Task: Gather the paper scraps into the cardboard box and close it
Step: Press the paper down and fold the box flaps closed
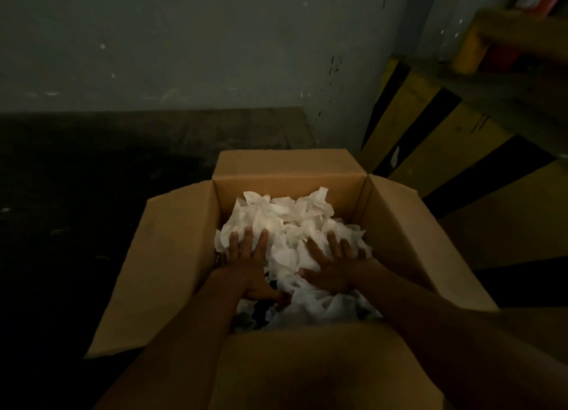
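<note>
The cardboard box (289,183) is plain brown and stands upright on a dark floor (76,194). Its top is open, with all four flaps folded outward; the near flap lies closest to the camera.

The left hand (249,271) lies inside the box on its left half, palm down, fingers straight and spread. It presses on the paper scraps (292,216) and grips nothing.

The scraps are white, crumpled and torn, and fill much of the interior, heaped highest toward the far wall. They lie under both palms, extend beyond the fingertips and occupy the gap between the two hands.

The right hand (335,268) lies on the right half, palm down, fingers straight, pressing likewise without gripping.

Right of the box stands a yellow-and-black striped structure (430,127) beside a grey wall (184,40).
</note>
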